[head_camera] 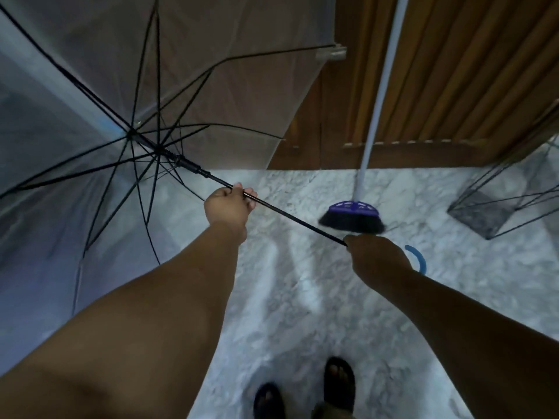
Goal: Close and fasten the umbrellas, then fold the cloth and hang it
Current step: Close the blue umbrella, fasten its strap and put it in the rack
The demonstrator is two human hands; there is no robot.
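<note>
Nearest, two sandalled feet (305, 388) stand on a marble floor (302, 297). Above them, the right hand (375, 255) is closed round the blue hooked handle (419, 258) of an open umbrella (90, 101). The left hand (228, 204) pinches its thin black shaft (290, 217) below the runner (187, 164). The clear canopy likely feels light, the ribs springy; the runner is the place to pull. Beyond, a broom (354, 214) leans against a wooden door (453, 71), beside a wire rack (499, 201) whose contents cannot be made out.
</note>
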